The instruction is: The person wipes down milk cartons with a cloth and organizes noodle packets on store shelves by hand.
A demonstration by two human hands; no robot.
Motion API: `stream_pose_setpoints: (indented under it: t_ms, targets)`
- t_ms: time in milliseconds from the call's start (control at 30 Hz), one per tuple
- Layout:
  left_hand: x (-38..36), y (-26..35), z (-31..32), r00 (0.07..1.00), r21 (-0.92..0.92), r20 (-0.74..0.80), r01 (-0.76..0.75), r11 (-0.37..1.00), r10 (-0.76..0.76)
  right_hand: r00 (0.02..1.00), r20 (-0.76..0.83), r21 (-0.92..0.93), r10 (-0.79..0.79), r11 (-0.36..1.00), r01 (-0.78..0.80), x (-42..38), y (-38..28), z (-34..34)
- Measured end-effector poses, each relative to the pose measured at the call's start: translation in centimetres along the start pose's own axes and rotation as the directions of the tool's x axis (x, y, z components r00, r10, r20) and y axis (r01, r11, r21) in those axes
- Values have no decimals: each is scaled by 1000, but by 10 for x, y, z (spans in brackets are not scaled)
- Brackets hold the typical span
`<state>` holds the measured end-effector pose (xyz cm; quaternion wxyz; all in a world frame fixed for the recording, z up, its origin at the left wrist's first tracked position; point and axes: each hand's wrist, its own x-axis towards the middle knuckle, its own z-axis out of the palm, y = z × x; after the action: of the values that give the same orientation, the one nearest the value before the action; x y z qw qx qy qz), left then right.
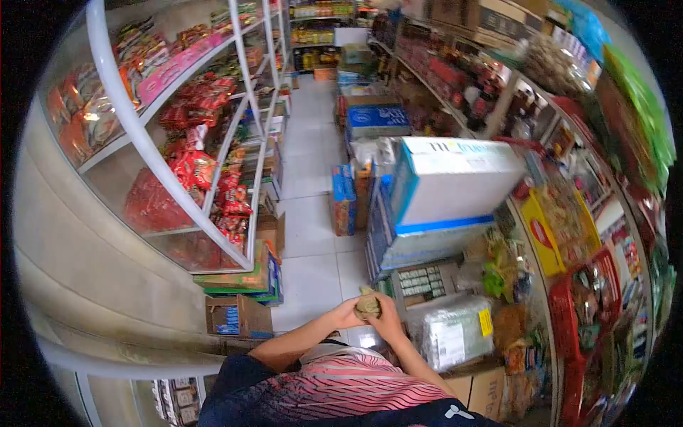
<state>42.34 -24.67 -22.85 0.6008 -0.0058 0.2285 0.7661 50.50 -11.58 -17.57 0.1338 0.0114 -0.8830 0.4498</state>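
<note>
Low in front of my body, over the tiled floor, both hands meet around a crumpled khaki bundle (pixel 368 307). My left hand (pixel 348 314) is closed on its left side, and the fingers of my right hand (pixel 387 318) wrap it from the right. A small tip of the bundle sticks up above the fingers. Cannot tell whether it is cloth or paper. Just right of my right hand lies a clear plastic-wrapped package (pixel 455 333) with a white label and a yellow sticker. Behind that stands an open carton of small green-and-white packs (pixel 421 282).
A glass-sided shelf rack (pixel 178 220) with red snack packets lines the left. Below it stands an open cardboard box (pixel 245 317). Large white-and-blue cartons (pixel 455 186) are stacked at right. Red baskets (pixel 565 320) and a yellow box (pixel 544 228) hang along the right-hand shelves. A white-tiled aisle (pixel 306 213) runs between.
</note>
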Motion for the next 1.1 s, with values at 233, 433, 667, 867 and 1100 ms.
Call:
stream_pose_setpoints:
  t_ms: [233,433,667,867,1100]
  targets:
    - [-107,118,-42,876,640,-401,59,766,268,911,341,188,-232,966,175,106,-35,64]
    - [-131,140,-36,706,732,-454,-53,679,544,849,443,227,-287,952,203,142,-30,79]
    - [-93,161,-95,358,419,-762,-362,833,539,11,915,403,-404,909,-102,255,-82,43]
    - [-76,283,-100,238,622,-644,-390,679,727,-296,859,386,-418,908,-164,373,-90,78]
    - [-73,419,-126,261,691,-541,-403,600,799,-326,793,528,-515,847,-55,482,-85,107]
